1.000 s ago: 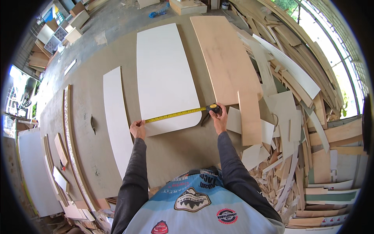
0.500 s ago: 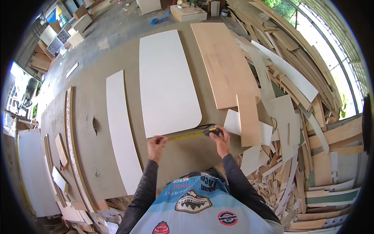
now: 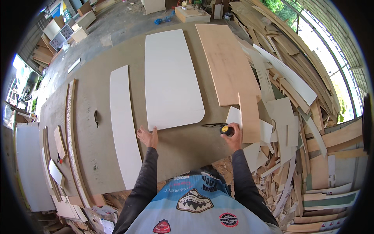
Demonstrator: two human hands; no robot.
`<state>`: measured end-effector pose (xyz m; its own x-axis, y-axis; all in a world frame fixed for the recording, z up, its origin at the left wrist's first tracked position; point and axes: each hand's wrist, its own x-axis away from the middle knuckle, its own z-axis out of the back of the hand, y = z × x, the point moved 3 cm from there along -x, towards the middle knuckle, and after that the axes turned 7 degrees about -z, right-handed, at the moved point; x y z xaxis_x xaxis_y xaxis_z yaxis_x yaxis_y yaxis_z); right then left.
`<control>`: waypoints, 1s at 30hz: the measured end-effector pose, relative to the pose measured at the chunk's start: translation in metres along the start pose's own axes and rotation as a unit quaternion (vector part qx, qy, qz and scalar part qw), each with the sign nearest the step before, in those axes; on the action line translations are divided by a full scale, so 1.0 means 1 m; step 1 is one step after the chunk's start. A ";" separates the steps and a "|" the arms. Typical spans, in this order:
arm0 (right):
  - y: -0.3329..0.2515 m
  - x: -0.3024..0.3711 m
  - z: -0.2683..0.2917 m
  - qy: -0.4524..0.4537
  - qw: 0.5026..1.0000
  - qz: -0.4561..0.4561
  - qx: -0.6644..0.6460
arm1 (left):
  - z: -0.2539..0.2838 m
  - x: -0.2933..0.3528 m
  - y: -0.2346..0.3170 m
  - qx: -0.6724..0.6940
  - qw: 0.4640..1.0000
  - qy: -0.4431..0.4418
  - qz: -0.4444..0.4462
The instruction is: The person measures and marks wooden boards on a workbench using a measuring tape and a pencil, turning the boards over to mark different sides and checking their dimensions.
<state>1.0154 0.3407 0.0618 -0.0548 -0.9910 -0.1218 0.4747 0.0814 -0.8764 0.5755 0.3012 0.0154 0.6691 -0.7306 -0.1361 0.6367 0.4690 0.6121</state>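
Worker's R hand (image 3: 235, 137) has fingers wrapped round tape measure (image 3: 225, 130), no blade visible. L hand (image 3: 148, 136): fingers spread, thumb at near-left corner of white panel (image 3: 173, 78), contact unclear; panel extends fwd/right of L fingers. Step prob. edge handling; next move calls for firm L contact w/ edge.

A grey concrete floor (image 3: 124, 23) stretches away beyond the broad brown counter (image 3: 183, 152). White boxes (image 3: 80, 34) stand at the far left, and a blue hose (image 3: 165, 18) lies coiled beside a low pale crate (image 3: 191, 15). Long boards (image 3: 296, 56) are heaped along the right, above a spill of wood scraps (image 3: 269, 191). Daylight enters through a tall barred window (image 3: 325, 50), with green leaves (image 3: 278, 11) outside.
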 end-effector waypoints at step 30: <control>-0.074 0.013 -0.094 0.014 0.721 -0.257 -0.643 | 0.065 0.023 0.050 0.604 0.674 -0.362 0.223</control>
<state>0.8973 0.3321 0.0812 0.0404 -0.9244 0.3793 -0.8216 -0.2468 -0.5139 0.5976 0.2757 0.0936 0.0506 -0.9064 0.4193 -0.6348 0.2949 0.7142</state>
